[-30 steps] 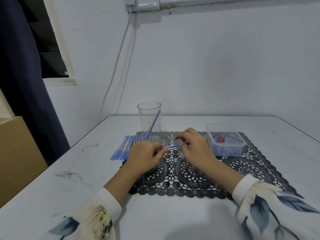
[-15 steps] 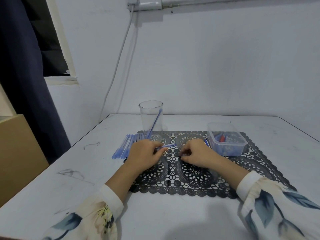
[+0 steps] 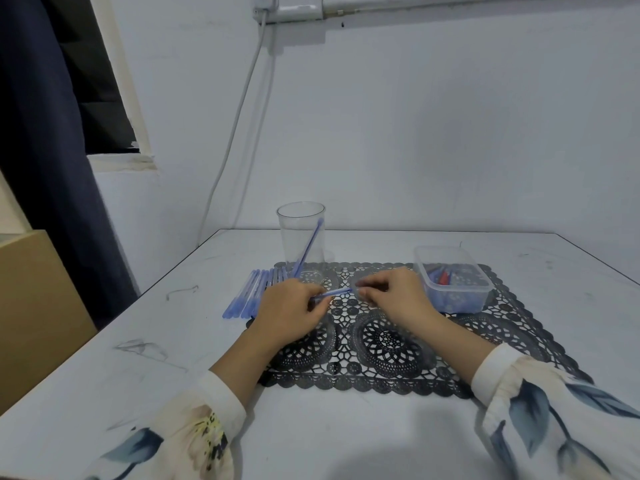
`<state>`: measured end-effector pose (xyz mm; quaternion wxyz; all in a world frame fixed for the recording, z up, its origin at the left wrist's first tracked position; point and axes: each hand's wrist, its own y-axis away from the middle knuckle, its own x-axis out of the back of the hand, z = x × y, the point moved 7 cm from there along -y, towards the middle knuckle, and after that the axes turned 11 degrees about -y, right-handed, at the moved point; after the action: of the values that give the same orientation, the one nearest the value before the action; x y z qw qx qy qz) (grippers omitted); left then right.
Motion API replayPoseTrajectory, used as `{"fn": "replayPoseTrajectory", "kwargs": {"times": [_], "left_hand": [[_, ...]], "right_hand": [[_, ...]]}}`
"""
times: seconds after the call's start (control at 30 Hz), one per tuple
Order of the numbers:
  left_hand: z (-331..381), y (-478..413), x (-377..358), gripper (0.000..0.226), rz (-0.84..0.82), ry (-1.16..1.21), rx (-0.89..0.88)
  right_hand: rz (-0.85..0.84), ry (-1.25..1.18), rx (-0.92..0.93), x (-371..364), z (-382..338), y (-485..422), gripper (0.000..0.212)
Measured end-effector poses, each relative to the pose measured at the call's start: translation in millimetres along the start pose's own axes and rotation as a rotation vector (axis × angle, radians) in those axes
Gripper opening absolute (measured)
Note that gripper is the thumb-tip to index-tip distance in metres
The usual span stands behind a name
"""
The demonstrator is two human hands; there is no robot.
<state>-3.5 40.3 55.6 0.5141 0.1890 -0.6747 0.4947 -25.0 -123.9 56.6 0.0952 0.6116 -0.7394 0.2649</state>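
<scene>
socket (image 3: 300, 5): top centre, on wall
cable (image 3: 236, 123): runs down from socket
curtain (image 3: 45, 168): dark blue, left edge
cardboard box (image 3: 34, 306): brown, mid left

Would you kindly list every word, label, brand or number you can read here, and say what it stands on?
None can be read. The held pen, the row of pens, the cup, the tub and the wall socket show no legible print; any marking is too small or blurred.

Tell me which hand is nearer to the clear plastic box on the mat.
Right. The right hand lies just left of the clear plastic box; the left hand is farther left, past the blue pen between them.
</scene>
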Motion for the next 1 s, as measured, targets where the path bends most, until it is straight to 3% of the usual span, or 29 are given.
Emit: {"fn": "replayPoseTrajectory", "kwargs": {"times": [0.13, 0.4, 1.0], "left_hand": [[1, 1, 1, 0.030, 0.010, 0.010, -0.003], [4, 2, 3, 0.030, 0.009, 0.008, -0.010], [6, 3, 2, 0.030, 0.011, 0.029, -0.029]], "right_hand": [[0.040, -0.183, -0.050, -2, 5, 3, 0.019], [0.044, -0.257, -0.067, -3, 10, 2, 0.018], [-0.014, -0.238, -0.011, -10, 14, -3, 0.021]]}}
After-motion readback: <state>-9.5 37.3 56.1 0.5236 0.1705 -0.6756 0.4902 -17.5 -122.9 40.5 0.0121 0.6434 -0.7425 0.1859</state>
